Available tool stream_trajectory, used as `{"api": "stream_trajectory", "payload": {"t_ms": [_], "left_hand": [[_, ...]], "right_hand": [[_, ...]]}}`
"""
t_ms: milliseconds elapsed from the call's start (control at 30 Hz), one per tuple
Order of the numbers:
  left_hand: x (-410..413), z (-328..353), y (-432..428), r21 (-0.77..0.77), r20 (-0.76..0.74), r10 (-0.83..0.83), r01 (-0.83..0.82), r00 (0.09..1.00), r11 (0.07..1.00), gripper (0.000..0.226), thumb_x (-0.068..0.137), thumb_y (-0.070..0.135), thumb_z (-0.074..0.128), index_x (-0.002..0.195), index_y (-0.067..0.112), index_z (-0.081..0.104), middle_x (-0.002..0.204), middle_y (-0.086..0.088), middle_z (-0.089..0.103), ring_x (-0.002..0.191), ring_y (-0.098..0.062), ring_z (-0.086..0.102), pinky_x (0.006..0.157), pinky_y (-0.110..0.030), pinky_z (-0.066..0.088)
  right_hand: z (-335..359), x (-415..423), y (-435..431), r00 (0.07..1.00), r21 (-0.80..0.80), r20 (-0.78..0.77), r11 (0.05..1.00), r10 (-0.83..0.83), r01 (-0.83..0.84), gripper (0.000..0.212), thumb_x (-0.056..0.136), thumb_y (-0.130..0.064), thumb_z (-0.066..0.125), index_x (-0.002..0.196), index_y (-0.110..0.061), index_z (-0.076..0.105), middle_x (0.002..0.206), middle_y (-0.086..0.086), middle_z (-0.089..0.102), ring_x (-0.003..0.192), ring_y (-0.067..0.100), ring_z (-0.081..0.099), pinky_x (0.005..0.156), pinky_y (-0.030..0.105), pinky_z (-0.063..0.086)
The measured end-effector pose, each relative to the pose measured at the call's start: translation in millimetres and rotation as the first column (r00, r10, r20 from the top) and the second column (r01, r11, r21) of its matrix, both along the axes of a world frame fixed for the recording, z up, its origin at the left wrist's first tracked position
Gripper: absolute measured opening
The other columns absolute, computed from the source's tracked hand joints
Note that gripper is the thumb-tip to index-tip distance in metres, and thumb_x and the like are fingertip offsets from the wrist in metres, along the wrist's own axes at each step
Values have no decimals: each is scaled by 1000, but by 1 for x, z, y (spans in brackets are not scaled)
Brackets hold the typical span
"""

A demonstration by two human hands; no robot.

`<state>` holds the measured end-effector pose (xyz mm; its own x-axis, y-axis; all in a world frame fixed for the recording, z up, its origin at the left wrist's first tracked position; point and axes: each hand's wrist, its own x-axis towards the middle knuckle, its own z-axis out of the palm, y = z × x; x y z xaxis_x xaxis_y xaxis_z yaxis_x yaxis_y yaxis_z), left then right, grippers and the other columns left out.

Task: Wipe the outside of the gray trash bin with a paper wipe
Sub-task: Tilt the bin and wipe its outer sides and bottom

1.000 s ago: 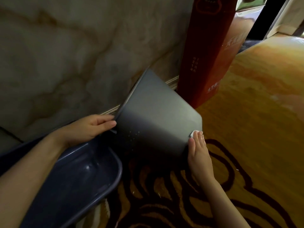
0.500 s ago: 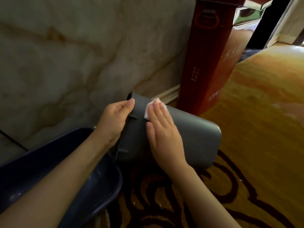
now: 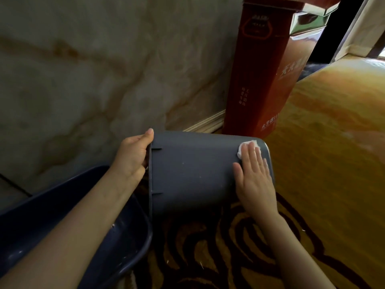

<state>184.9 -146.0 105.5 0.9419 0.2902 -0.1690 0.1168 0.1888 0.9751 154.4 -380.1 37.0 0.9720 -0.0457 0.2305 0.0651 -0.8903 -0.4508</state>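
The gray trash bin [image 3: 191, 172] lies on its side above the carpet, rim to the left and base to the right. My left hand [image 3: 133, 155] grips the rim, thumb over its top edge. My right hand [image 3: 253, 174] lies flat on the bin's side near the base, fingers together. It presses a white paper wipe [image 3: 242, 148] against the plastic. Only the wipe's upper edge shows beyond my fingertips.
A dark blue plastic tub [image 3: 125, 247] sits at the lower left under my left arm. A tall red box [image 3: 256, 80] stands against the marble wall [image 3: 93, 69] just behind the bin. Patterned orange and dark carpet [image 3: 323, 163] spreads to the right.
My right hand has slid the wipe along the bin's side from the rim end to the base end. The left hand keeps hold of the rim.
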Motion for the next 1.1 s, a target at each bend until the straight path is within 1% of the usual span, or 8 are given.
{"api": "stream_trajectory", "payload": {"t_ms": [133,367,500,600,700,867,1000,1100], "left_hand": [[4,-1,5,-2,-35,26,-26,999,1000,27,90,26,52,70,11,62,46,7,68,47,-8,66,62,-32,55],[6,4,2,-93,-41,61,-65,997,994,25,91,17,50,69,8,59,42,5,66,43,-5,64,43,-17,52],[7,6,3,-74,-58,44,-48,997,996,25,91,17,50,69,8,58,40,6,65,40,-5,63,38,-19,51],[9,8,5,-67,-74,35,-40,997,997,22,91,17,50,72,8,57,40,7,64,39,-5,63,37,-20,51],[12,10,2,-35,-75,33,-35,997,999,22,91,18,51,72,9,57,39,8,64,39,-5,62,39,-19,52],[18,14,-5,-45,-94,32,-37,995,998,21,90,20,52,72,10,58,45,5,66,41,-7,63,39,-20,52],[21,15,-5,-93,-118,40,-51,992,994,22,91,20,50,72,11,57,40,7,65,39,-6,63,35,-20,50],[24,18,-7,-83,-115,51,-61,992,995,22,91,20,51,72,11,57,46,4,66,42,-7,63,35,-19,49]], "right_hand": [[15,7,23,998,104,-13,992,67,-66,63,91,-50,11,145,-20,1,156,0,-8,136,7,-17,113,29,-7],[12,-51,119,826,-126,71,826,559,-549,59,93,-48,7,145,-21,1,153,-5,-7,139,6,-19,112,35,-15],[3,-34,78,879,-118,98,883,466,-454,52,95,-44,13,143,-29,0,152,-10,-6,138,-1,-19,112,30,-15],[-9,-18,29,970,-24,96,975,222,-221,51,96,-38,23,142,-30,3,152,-11,-3,139,-1,-12,114,27,-6],[-16,-4,-21,999,-5,31,1000,-21,21,53,95,-42,11,145,-25,4,156,-5,-1,141,5,-9,117,32,2],[-14,-4,-20,991,87,21,988,-132,130,66,88,-49,-2,146,-19,8,157,0,2,142,9,-7,118,33,2],[-10,-32,36,995,95,46,991,91,-95,56,92,-44,10,144,-25,3,154,-6,-3,140,6,-14,118,35,1],[-18,-59,81,942,-128,139,949,304,-288,58,94,-43,21,146,-21,13,155,-1,10,143,12,-1,116,38,11]]}}
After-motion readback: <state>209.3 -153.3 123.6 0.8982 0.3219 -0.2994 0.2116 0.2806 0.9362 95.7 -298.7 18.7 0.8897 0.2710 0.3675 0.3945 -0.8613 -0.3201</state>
